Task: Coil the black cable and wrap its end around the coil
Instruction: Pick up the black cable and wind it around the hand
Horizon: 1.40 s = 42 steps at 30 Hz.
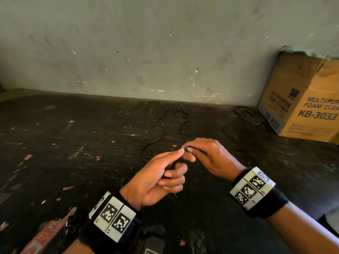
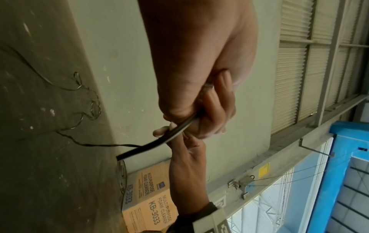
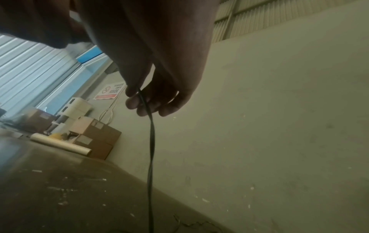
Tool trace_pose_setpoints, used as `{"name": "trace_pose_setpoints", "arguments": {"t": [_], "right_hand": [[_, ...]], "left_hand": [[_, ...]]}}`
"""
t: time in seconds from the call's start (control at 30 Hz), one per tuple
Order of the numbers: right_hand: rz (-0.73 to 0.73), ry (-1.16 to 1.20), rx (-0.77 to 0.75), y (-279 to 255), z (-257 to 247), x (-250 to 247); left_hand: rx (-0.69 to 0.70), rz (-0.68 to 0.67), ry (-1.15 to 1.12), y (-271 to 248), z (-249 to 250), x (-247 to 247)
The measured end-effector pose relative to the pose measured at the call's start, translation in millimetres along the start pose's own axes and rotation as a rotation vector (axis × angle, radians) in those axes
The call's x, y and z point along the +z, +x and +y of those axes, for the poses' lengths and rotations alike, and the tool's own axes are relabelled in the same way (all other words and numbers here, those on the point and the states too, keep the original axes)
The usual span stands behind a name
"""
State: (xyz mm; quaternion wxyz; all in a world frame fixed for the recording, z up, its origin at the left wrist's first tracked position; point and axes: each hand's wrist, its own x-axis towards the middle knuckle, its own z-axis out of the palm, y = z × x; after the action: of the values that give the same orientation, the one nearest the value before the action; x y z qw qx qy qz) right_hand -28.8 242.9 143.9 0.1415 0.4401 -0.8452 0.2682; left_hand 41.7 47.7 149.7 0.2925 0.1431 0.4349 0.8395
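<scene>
A thin black cable snakes in loose curves over the dark table toward the wall. Both hands meet above the table's middle. My left hand curls its fingers round a few strands of the cable, thumb and forefinger pinching them near the top. My right hand pinches the cable at the same spot with thumb and forefinger. In the right wrist view the cable hangs down from the fingertips to the table. How much is coiled inside the left fist is hidden.
A cardboard box marked foam cleaner stands at the back right against the wall. A flat dark ring-like coil lies beside it. The table is scratched and paint-flecked. More boxes stand far off at the left end.
</scene>
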Motion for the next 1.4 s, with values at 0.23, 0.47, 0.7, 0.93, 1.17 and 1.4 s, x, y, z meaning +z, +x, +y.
{"name": "trace_pose_setpoints", "arguments": {"t": [0.23, 0.47, 0.7, 0.93, 1.17, 1.4], "right_hand": [[-0.008, 0.052, 0.136, -6, -4, 1], [0.002, 0.030, 0.222, -15, -8, 3], [0.042, 0.005, 0.344, -22, 2, 0], [-0.060, 0.004, 0.405, -29, -4, 4], [-0.342, 0.109, 0.406, -31, -53, -3], [-0.459, 0.063, 0.345, -32, -79, -10]], "left_hand": [[0.082, -0.036, -0.075, 4, 7, 3], [0.122, 0.007, -0.107, 9, 14, 7], [0.162, 0.024, -0.079, 13, 6, 12], [0.173, 0.039, -0.059, 18, 2, 23], [0.228, 0.123, -0.027, 36, 7, 15], [0.234, 0.266, 0.135, 48, 4, 0]]}}
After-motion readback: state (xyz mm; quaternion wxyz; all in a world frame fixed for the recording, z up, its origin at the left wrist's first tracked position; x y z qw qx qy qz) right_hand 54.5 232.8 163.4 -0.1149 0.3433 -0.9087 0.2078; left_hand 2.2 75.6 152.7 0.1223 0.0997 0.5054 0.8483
